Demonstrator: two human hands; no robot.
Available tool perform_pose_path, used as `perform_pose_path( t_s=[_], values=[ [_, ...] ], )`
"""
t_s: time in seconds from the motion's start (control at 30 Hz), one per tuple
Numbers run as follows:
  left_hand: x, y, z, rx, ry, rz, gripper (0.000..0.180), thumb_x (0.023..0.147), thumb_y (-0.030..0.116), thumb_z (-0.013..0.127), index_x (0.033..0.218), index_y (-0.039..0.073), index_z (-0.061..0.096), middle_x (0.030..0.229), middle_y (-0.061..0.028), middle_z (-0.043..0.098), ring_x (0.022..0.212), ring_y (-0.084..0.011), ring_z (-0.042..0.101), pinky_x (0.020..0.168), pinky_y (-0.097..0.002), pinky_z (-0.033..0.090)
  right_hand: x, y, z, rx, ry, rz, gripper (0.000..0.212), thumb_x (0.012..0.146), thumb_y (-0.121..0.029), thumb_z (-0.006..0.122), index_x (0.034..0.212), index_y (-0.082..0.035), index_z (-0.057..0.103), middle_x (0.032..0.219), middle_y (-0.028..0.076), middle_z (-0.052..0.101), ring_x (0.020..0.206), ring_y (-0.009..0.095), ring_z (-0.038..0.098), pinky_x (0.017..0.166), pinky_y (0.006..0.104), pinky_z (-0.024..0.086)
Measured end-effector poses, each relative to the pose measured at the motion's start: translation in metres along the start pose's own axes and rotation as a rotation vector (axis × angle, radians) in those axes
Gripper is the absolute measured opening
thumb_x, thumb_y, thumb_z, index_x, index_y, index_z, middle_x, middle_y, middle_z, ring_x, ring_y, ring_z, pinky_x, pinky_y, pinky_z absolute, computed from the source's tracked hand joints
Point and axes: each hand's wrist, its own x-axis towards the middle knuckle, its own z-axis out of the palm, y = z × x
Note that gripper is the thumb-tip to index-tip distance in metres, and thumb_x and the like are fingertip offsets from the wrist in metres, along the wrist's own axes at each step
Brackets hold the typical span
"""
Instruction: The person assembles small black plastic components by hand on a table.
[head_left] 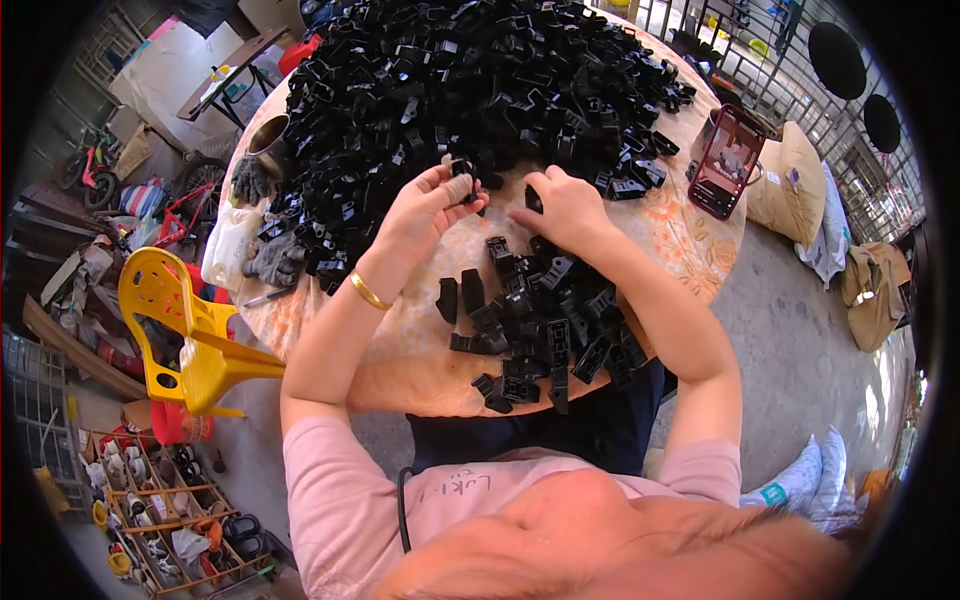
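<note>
The left hand (425,208) is closed in a pinch, and it holds a small black plastic part (461,168) between thumb and fingers, at the near edge of the large heap of black parts (440,85). The right hand (570,212) is just beside it, with curled fingers; a small dark piece (533,199) shows between its thumb and forefinger, and it seems gripped there. On the round surface (400,385) with the flowered cover, the large heap fills most of the far side. A much smaller pile of black parts (560,320) lies nearer to the body, below the right hand, some reaching the edge. If these nearer ones are the handled ones, I judge that only a little is done and very much is left; their finished state I cannot tell.
</note>
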Motion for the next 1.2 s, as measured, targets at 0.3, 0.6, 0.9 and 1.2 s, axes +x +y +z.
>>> perform_pose_path(
  t_s=[0.3, 0.6, 0.9, 1.2],
  values=[
    [-0.003, -0.009, 0.020, 0.047, -0.025, 0.103, 0.026, 0.089, 0.004, 0.050, 0.115, -0.001, 0.050, 0.103, -0.0084, 0.057, 0.090, -0.0199, 0.059, 0.085, -0.0321, 0.050, 0.005, -0.004, -0.002, 1.292, 0.152, 0.033, 0.033, 0.077, -0.008, 0.068, 0.107, 0.001, 0.057, 0.085, 0.006, 0.063, 0.075, 0.009, 0.060, 0.069, 0.0225, 0.049],
    [-0.008, -0.020, 0.025, 0.314, -0.029, 0.321, 0.026, 0.089, 0.003, 0.048, 0.115, -0.002, 0.051, 0.103, -0.0046, 0.058, 0.091, -0.0102, 0.054, 0.081, -0.0253, 0.047, -0.007, -0.023, -0.012, 1.019, 0.249, -0.003, 0.033, 0.078, -0.006, 0.068, 0.109, 0.002, 0.057, 0.091, 0.006, 0.064, 0.081, 0.009, 0.060, 0.074, 0.0221, 0.049],
    [-0.012, -0.017, 0.034, 0.298, 0.040, 0.293, 0.026, 0.090, 0.000, 0.044, 0.115, -0.002, 0.049, 0.104, -0.0056, 0.057, 0.095, -0.0124, 0.055, 0.087, -0.0275, 0.047, -0.004, -0.016, -0.005, 1.231, 0.209, -0.068, 0.031, 0.077, -0.004, 0.068, 0.106, 0.001, 0.059, 0.089, 0.007, 0.065, 0.078, 0.011, 0.062, 0.071, 0.0234, 0.050],
    [-0.019, -0.017, 0.038, 0.372, 0.067, 0.409, 0.030, 0.085, -0.002, 0.052, 0.115, -0.001, 0.052, 0.098, -0.0017, 0.058, 0.085, -0.0065, 0.052, 0.074, -0.0206, 0.045, -0.008, -0.027, -0.015, 0.721, 0.514, -0.330, 0.034, 0.071, -0.004, 0.072, 0.103, -0.001, 0.060, 0.088, 0.010, 0.061, 0.073, 0.020, 0.064, 0.065, 0.0274, 0.052]
  ],
)
